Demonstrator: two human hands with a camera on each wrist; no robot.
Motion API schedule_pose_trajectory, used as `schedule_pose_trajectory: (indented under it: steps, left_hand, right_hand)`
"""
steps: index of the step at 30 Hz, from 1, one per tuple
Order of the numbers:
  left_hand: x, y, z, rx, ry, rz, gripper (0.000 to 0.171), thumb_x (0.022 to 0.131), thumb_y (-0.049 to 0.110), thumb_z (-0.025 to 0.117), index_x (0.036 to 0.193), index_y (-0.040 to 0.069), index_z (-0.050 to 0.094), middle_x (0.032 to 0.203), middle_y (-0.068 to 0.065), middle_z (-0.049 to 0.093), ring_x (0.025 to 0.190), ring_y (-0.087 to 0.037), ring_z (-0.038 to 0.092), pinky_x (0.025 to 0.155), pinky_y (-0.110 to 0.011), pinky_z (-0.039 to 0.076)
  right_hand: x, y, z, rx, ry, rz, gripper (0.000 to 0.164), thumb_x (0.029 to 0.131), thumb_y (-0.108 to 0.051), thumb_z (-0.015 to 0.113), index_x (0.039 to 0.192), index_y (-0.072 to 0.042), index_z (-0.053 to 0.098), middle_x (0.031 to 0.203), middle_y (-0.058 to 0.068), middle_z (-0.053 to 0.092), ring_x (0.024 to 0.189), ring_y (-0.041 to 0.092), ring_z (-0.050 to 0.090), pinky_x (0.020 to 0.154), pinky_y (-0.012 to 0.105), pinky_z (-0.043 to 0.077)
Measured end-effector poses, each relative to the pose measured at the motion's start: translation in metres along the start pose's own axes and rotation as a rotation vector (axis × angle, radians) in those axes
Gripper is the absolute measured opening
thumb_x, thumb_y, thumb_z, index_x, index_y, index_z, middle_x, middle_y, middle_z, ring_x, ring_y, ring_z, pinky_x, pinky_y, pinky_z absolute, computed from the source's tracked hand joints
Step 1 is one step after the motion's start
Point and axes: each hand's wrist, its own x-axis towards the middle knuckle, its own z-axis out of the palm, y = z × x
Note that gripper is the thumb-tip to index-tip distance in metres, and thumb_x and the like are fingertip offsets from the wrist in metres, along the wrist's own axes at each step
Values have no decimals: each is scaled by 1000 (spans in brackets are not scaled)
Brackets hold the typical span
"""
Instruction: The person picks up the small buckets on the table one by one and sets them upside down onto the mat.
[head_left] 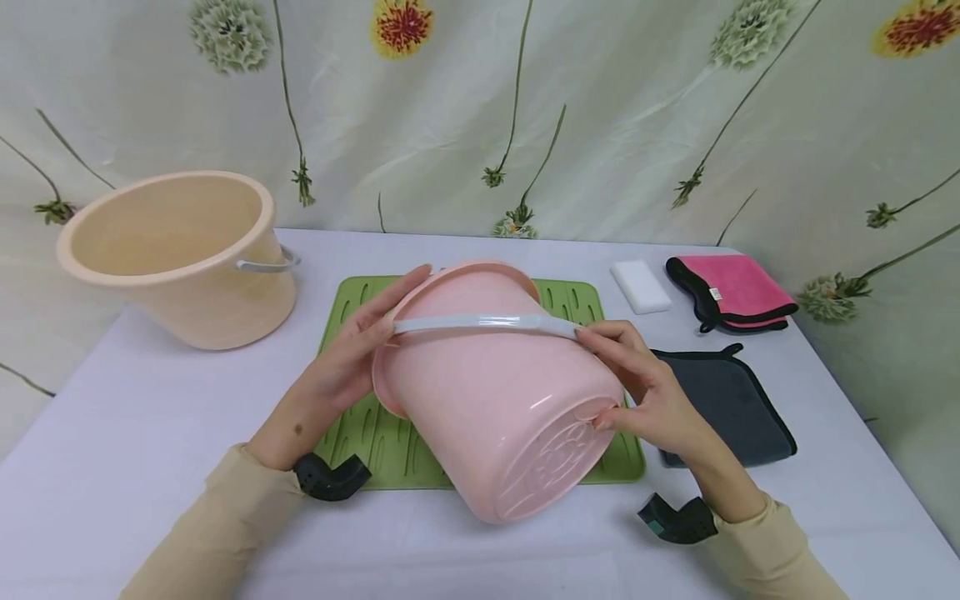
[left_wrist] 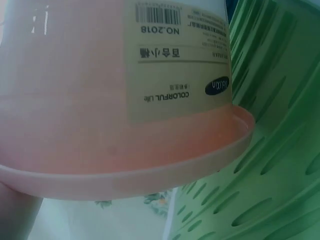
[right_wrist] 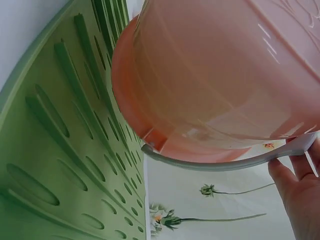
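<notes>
A pink plastic bucket is tipped on its side above a green ridged mat, its rim up and to the left and its base facing the lower right. My left hand grips it by the rim, fingers along the far edge. With my right hand I hold the base end, thumb at the bottom edge and fingers by the pale grey handle, which crosses the bucket's side. In the left wrist view a printed label shows on the bucket's wall. The inside of the bucket is hidden.
A beige bucket stands at the back left. On the right lie a white sponge block, a folded pink cloth with black edging and a dark grey cloth. Behind the white-covered table hangs a flowered curtain.
</notes>
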Motion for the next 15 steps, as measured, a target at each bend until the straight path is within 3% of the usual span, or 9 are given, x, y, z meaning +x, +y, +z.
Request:
schedule_pose_trajectory:
  steps: [7, 12, 15]
  left_hand:
    - [3, 0, -1, 11, 37, -9, 52, 94, 25, 60, 143, 22, 42, 151, -3, 23, 127, -21, 31, 96, -33, 36]
    - [4, -1, -4, 19, 40, -9, 49, 94, 24, 59, 141, 23, 44, 150, -1, 25, 126, -20, 33, 96, -33, 36]
    - [4, -1, -6, 36, 39, -11, 47, 95, 23, 57, 140, 24, 46, 153, -5, 19, 126, -20, 33, 95, -33, 37]
  right_hand:
    - [2, 1, 2, 30, 26, -18, 78, 80, -36, 73, 141, -3, 39, 122, 17, 40, 114, 27, 37, 96, 32, 39]
    - [3, 2, 3, 33, 38, 14, 85, 78, -39, 74, 141, 2, 36, 120, 17, 40, 111, 24, 38, 93, 33, 41]
    - [2, 2, 4, 36, 53, 26, 85, 78, -40, 74, 140, 4, 36, 120, 18, 40, 111, 24, 37, 93, 34, 41]
